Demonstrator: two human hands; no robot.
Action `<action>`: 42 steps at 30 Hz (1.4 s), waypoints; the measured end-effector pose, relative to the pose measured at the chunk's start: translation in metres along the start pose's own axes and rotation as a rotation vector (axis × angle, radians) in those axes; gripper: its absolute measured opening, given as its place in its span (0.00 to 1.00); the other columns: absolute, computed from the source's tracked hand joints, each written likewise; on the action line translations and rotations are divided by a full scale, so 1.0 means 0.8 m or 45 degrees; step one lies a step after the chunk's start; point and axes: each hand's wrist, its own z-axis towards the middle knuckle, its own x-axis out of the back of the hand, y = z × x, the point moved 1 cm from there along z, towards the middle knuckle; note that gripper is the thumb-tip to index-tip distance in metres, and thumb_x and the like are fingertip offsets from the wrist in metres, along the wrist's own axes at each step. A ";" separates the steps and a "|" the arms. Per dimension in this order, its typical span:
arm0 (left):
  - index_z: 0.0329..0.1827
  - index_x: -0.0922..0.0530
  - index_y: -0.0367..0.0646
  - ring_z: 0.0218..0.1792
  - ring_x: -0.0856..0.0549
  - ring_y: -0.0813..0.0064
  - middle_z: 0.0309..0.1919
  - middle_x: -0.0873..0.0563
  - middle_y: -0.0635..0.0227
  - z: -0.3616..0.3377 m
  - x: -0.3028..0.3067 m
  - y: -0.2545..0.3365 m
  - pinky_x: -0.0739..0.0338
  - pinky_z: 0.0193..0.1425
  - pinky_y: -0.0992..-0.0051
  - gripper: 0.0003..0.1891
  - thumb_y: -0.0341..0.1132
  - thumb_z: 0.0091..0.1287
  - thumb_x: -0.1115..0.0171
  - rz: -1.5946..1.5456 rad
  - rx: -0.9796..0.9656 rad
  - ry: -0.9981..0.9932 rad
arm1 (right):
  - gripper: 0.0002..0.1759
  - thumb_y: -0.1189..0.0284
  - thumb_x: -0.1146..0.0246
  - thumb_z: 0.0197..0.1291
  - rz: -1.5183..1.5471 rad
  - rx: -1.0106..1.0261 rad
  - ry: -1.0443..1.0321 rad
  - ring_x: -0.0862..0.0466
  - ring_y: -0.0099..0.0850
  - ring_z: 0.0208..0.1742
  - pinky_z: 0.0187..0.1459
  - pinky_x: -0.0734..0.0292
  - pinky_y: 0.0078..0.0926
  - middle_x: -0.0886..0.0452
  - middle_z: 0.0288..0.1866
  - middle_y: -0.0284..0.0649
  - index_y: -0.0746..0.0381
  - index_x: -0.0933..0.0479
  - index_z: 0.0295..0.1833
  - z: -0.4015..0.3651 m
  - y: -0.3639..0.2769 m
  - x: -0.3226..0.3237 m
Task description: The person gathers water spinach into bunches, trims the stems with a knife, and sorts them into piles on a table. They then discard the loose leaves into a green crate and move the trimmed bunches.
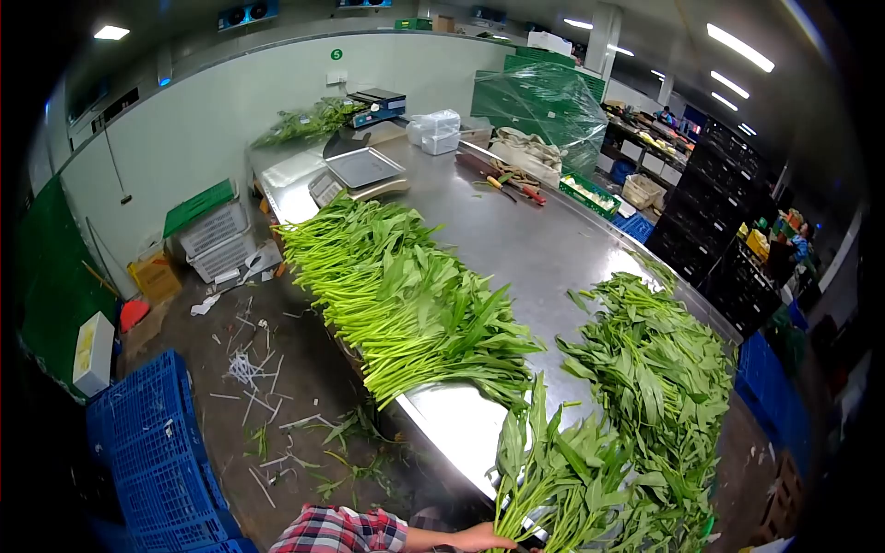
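At the bottom edge, my left hand (481,536) comes in from a plaid sleeve (346,532) and is closed round the stems of a bunch of water spinach (525,475). Its long leaves point up and away over the steel table (484,241). Just right of it, a loose heap of water spinach (659,369) covers the table's right side. A long row of water spinach (406,300), stems toward the left edge, lies beyond my hand. My right hand does not show; leaves and the frame's lower edge may hide it.
A weighing scale (365,168), a clear-wrapped white stack (435,132) and red-handled tools (525,191) are at the table's far end. Blue pallets (152,442) and plant scraps (355,470) lie on the floor at left. Black crates (705,207) stand right.
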 end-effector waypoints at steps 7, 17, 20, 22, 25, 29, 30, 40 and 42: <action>0.55 0.25 0.37 0.50 0.22 0.74 0.48 0.18 0.65 -0.016 -0.037 0.055 0.28 0.57 0.72 0.18 0.28 0.62 0.40 -0.018 -0.059 0.059 | 0.30 0.55 0.40 0.60 -0.316 0.303 0.028 0.27 0.36 0.56 0.55 0.29 0.37 0.27 0.59 0.43 0.62 0.34 0.62 -0.016 0.002 -0.016; 0.47 0.23 0.34 0.44 0.18 0.70 0.42 0.17 0.58 -0.021 -0.018 0.021 0.24 0.49 0.71 0.13 0.33 0.63 0.41 -0.450 0.188 0.049 | 0.19 0.70 0.42 0.61 0.352 0.045 -0.147 0.22 0.34 0.51 0.53 0.27 0.31 0.22 0.53 0.42 0.64 0.28 0.57 0.004 -0.003 -0.046; 0.51 0.28 0.33 0.47 0.18 0.63 0.45 0.18 0.54 -0.031 -0.024 0.060 0.24 0.53 0.66 0.13 0.26 0.64 0.45 -0.850 0.321 0.052 | 0.14 0.70 0.42 0.62 0.503 0.068 -0.109 0.19 0.34 0.46 0.48 0.24 0.32 0.20 0.46 0.43 0.65 0.28 0.50 -0.008 -0.001 -0.047; 0.55 0.31 0.35 0.47 0.19 0.60 0.45 0.19 0.53 -0.037 -0.023 0.066 0.24 0.54 0.64 0.16 0.26 0.64 0.45 -0.984 0.373 0.024 | 0.11 0.70 0.42 0.62 0.512 0.071 -0.037 0.18 0.36 0.42 0.45 0.22 0.33 0.19 0.41 0.46 0.66 0.28 0.45 -0.010 0.009 -0.040; 0.57 0.31 0.38 0.44 0.18 0.65 0.40 0.18 0.58 -0.041 -0.020 0.068 0.24 0.50 0.66 0.17 0.30 0.66 0.45 -0.873 0.518 0.113 | 0.11 0.70 0.41 0.61 0.338 0.188 0.013 0.19 0.34 0.34 0.38 0.23 0.30 0.21 0.34 0.43 0.66 0.28 0.44 -0.010 0.007 -0.031; 0.58 0.31 0.36 0.38 0.18 0.70 0.36 0.19 0.61 -0.040 -0.008 0.051 0.23 0.46 0.70 0.18 0.30 0.66 0.44 -0.311 0.256 0.073 | 0.11 0.71 0.42 0.61 -0.060 0.838 0.179 0.23 0.28 0.27 0.31 0.26 0.24 0.25 0.26 0.39 0.67 0.30 0.44 -0.050 -0.042 -0.034; 0.58 0.32 0.36 0.37 0.18 0.70 0.36 0.19 0.62 -0.043 -0.010 0.056 0.23 0.45 0.70 0.18 0.29 0.66 0.44 -0.080 0.190 0.077 | 0.11 0.72 0.42 0.61 -0.097 0.995 0.215 0.24 0.27 0.27 0.32 0.27 0.24 0.26 0.26 0.39 0.68 0.31 0.44 -0.064 -0.058 -0.035; 0.51 0.27 0.33 0.43 0.19 0.70 0.42 0.19 0.59 -0.050 -0.017 0.060 0.25 0.49 0.71 0.14 0.29 0.65 0.43 -0.559 0.401 0.050 | 0.13 0.67 0.40 0.62 0.299 -0.119 -0.176 0.20 0.30 0.37 0.39 0.22 0.28 0.20 0.36 0.40 0.66 0.25 0.45 0.002 0.003 -0.055; 0.50 0.26 0.33 0.44 0.20 0.72 0.42 0.18 0.62 -0.045 -0.014 0.062 0.26 0.50 0.74 0.13 0.30 0.65 0.43 -0.398 0.394 0.065 | 0.14 0.67 0.40 0.62 0.164 -0.007 -0.109 0.20 0.29 0.40 0.43 0.24 0.26 0.19 0.38 0.38 0.66 0.25 0.47 0.004 0.003 -0.055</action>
